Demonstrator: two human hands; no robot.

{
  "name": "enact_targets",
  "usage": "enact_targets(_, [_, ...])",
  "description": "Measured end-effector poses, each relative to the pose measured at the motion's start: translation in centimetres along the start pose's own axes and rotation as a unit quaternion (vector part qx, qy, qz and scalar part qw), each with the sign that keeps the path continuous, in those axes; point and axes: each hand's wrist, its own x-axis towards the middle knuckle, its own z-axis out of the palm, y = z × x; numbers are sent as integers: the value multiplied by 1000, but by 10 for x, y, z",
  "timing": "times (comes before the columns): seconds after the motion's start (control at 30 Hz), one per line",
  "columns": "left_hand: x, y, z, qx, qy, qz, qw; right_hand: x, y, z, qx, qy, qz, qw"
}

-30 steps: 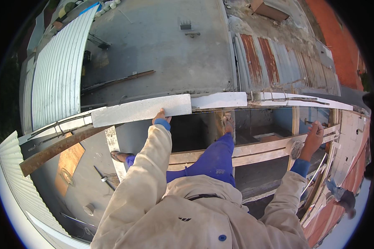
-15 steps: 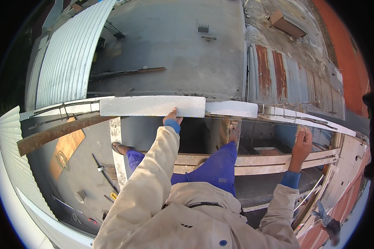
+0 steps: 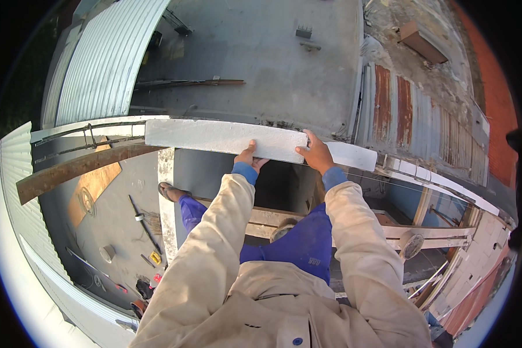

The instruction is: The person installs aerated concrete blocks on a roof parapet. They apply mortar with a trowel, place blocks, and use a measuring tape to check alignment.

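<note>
My left hand (image 3: 248, 152) holds a long white block (image 3: 194, 133) near the middle of its lower edge, thumb on the face. My right hand (image 3: 313, 148) grips the block's right end, fingers over the corner. The block lies along a narrow ledge, beside a second white piece (image 3: 354, 155) on the right. Dark steel bars (image 3: 90, 133) run along the ledge on the left, above a brown timber plank (image 3: 69, 172). A thin line stretches below the block toward the right.
I am perched on pale wooden boards (image 3: 423, 232) over openings, my left foot (image 3: 174, 191) near a white beam (image 3: 166, 171). Below left lie plywood (image 3: 95, 191) and tools (image 3: 153, 258). Corrugated sheets (image 3: 98, 64), rusty panels (image 3: 406, 104) and a grey concrete surface (image 3: 261, 58) lie beyond.
My right hand has moved left from near the right-hand framing onto the block's right end. My left hand stays on the block. The whole view has shifted a little.
</note>
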Motion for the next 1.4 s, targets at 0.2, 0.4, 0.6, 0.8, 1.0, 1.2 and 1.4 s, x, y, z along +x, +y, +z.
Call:
enact_targets(0.2, [0,-3,1,-3,3,10,1000,2,-1,-4,7,-13,4,1000])
enact_targets(0.4, [2,-5,2,-7,10,10,1000,3,-3,-6,10,-25,-3,1000])
enact_targets(0.6, [4,-1,-1,13,7,-6,1000,3,-1,-5,17,-13,-13,1000])
enact_targets(0.8, [4,-1,-7,5,-12,-1,1000,4,-3,-8,-6,-24,-8,1000])
enact_targets(1.0, [9,33,-37,-42,62,90,993,-7,-10,-14,-2,44,-37,998])
enact_targets(1.2, [17,70,-52,-21,137,198,970,-15,-9,-4,-20,64,-104,992])
enact_targets(1.4, [29,120,-78,21,156,267,951,-10,-7,-1,-20,54,-73,996])
